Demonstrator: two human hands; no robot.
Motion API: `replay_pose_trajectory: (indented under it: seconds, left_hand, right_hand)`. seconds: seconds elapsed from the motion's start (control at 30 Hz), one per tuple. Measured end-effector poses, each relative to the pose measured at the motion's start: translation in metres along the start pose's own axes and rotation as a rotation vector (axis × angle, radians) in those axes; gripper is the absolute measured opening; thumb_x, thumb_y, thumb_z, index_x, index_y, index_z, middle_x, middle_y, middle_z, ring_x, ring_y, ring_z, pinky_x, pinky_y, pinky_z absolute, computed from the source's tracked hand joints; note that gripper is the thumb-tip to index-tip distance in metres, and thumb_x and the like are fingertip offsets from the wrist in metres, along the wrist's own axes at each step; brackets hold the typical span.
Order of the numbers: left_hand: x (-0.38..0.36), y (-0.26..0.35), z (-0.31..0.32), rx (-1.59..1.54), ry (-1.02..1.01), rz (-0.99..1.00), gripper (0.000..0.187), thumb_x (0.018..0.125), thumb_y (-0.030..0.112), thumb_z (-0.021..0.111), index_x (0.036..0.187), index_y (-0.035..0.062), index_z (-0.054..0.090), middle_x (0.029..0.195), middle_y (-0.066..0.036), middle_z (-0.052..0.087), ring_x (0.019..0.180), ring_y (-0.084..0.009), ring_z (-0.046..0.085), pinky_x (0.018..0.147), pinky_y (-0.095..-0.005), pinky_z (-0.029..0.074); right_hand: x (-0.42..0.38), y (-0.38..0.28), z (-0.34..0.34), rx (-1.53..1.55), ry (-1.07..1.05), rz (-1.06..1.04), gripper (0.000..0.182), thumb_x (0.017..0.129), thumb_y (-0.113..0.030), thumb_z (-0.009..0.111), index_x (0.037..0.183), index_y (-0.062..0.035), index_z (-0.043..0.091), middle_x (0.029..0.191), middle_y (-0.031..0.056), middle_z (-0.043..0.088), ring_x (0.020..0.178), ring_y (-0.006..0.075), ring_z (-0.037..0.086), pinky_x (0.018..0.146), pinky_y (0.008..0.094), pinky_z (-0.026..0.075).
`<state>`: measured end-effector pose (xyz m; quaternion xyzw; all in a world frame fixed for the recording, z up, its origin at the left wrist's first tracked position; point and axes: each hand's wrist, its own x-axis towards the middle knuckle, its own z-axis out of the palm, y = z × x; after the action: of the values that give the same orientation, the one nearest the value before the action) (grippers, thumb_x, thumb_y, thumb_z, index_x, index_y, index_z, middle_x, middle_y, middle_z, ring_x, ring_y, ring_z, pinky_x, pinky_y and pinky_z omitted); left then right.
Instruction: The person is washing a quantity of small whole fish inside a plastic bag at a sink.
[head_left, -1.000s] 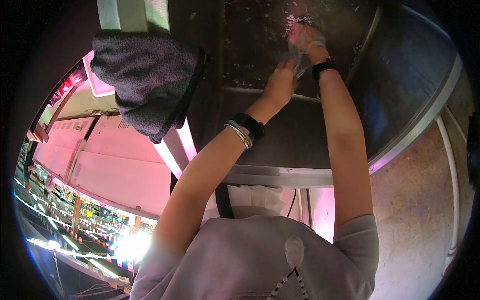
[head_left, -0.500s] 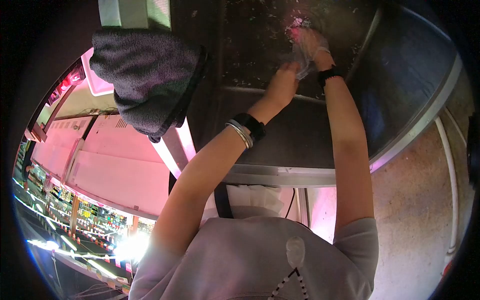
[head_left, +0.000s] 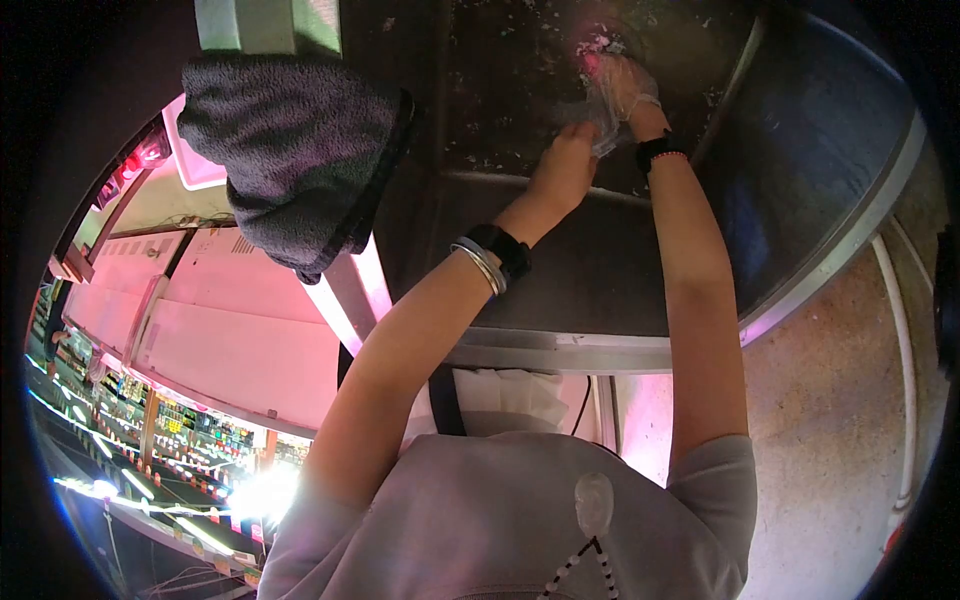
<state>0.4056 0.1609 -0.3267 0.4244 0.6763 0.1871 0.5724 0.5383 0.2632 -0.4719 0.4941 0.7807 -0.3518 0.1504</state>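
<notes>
Both my hands are over a dark basin (head_left: 560, 270). My right hand (head_left: 628, 90) is covered by thin clear plastic (head_left: 608, 130), which looks like a disposable glove or bag and reaches to the wrist. Its fingers, blurred under the film, are right at a small heap of pinkish-white scraps (head_left: 600, 45). Just below and left, my left hand (head_left: 572, 152) has its fingers closed on the loose part of that plastic. Pale bits are scattered over the basin floor around both hands.
A dark grey towel (head_left: 290, 150) hangs over a pale post at the left. The basin's metal rim (head_left: 560, 352) runs in front of my body and curves up the right side. Pink panels (head_left: 240, 320) stand at the left, and a white pipe (head_left: 900, 340) runs along the right wall.
A fold of the clear plastic now spreads out a little to the left above my left fingers. Both hands have barely moved.
</notes>
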Motion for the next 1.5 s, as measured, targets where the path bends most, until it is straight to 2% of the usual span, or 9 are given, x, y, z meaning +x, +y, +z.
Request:
replay_pose_trajectory:
  seconds: [0.13,0.33,0.43,0.5,0.8,0.9,1.03,1.3,1.5]
  left_hand:
    - [0.001,0.0,0.0,-0.03,0.01,-0.002,0.033,0.075,-0.003,0.055,0.107,-0.0008,0.048,0.105,-0.022,0.053,0.099,-0.0392,0.052,0.083,-0.0427,0.044]
    - [0.001,-0.001,0.002,-0.029,0.02,0.012,0.033,0.075,-0.003,0.055,0.107,-0.0006,0.049,0.105,-0.022,0.053,0.099,-0.0388,0.052,0.083,-0.0428,0.044]
    - [0.002,-0.001,0.003,-0.039,0.009,0.026,0.034,0.074,-0.003,0.055,0.107,-0.0006,0.049,0.104,-0.022,0.053,0.1,-0.0387,0.051,0.084,-0.0429,0.044]
    - [0.001,-0.001,0.003,-0.026,0.022,0.04,0.034,0.074,-0.004,0.055,0.107,-0.0006,0.049,0.104,-0.022,0.053,0.1,-0.0387,0.051,0.084,-0.043,0.043]
    - [0.0,-0.003,0.004,-0.004,0.043,0.072,0.034,0.074,-0.004,0.055,0.108,-0.0006,0.049,0.103,-0.022,0.053,0.098,-0.0397,0.051,0.084,-0.0428,0.044]
    - [-0.001,-0.001,-0.001,0.001,0.002,0.013,0.034,0.074,-0.004,0.055,0.107,-0.001,0.049,0.103,-0.022,0.053,0.096,-0.0404,0.052,0.083,-0.0434,0.044]
    - [0.0,-0.004,0.0,0.003,0.011,0.01,0.033,0.075,-0.003,0.055,0.107,-0.0016,0.048,0.104,-0.023,0.053,0.096,-0.0412,0.051,0.082,-0.044,0.044]
    - [0.001,0.0,-0.006,0.023,0.053,0.033,0.028,0.073,-0.004,0.051,0.101,-0.0017,0.046,0.1,-0.026,0.051,0.091,-0.0455,0.051,0.076,-0.0491,0.044]
    - [0.001,-0.001,-0.007,0.04,0.007,-0.034,0.033,0.075,-0.002,0.056,0.106,-0.0023,0.046,0.104,-0.024,0.052,0.095,-0.0419,0.052,0.08,-0.0446,0.045]
  right_hand:
    - [0.014,0.006,0.0,0.207,-0.132,0.252,0.036,0.092,-0.025,0.03,0.112,-0.0023,0.05,0.119,0.021,0.05,0.107,0.0366,0.049,0.09,0.0421,0.041]
    - [0.03,0.049,0.048,-0.431,-0.313,-0.116,0.044,0.09,-0.025,0.032,0.125,0.0007,0.04,0.13,0.0205,0.039,0.117,0.0331,0.04,0.098,0.0364,0.034]
    - [0.024,0.058,0.056,-0.586,0.149,-0.398,0.04,0.09,-0.02,0.032,0.123,0.0009,0.041,0.124,0.0214,0.044,0.113,0.0349,0.043,0.095,0.0374,0.036]
    - [0.01,-0.009,-0.021,0.009,-0.236,0.164,0.039,0.091,-0.022,0.03,0.122,-0.0012,0.042,0.121,0.023,0.046,0.11,0.0372,0.045,0.094,0.0384,0.037]
    - [0.007,-0.01,-0.003,0.359,0.049,0.288,0.044,0.089,-0.037,0.036,0.116,-0.0047,0.048,0.112,0.0239,0.053,0.103,0.0415,0.048,0.09,0.0432,0.039]
    - [0.014,-0.012,-0.002,-0.164,-0.08,0.071,0.035,0.085,-0.031,0.048,0.115,-0.0119,0.052,0.116,0.022,0.052,0.107,0.0356,0.05,0.091,0.0448,0.041]
    - [0.015,-0.043,-0.04,-0.127,-0.278,0.094,0.032,0.083,-0.028,0.052,0.11,-0.0109,0.056,0.113,0.0227,0.053,0.105,0.0346,0.053,0.089,0.0446,0.043]
    - [0.021,-0.026,-0.011,-0.196,-0.152,0.216,0.052,0.09,-0.041,0.024,0.11,-0.0044,0.056,0.116,0.0203,0.053,0.105,0.0379,0.051,0.092,0.0439,0.04]
    - [0.009,-0.062,-0.054,-0.149,-0.24,0.224,0.041,0.09,-0.033,0.032,0.106,-0.0036,0.056,0.115,0.018,0.054,0.105,0.0365,0.051,0.089,0.0424,0.042]
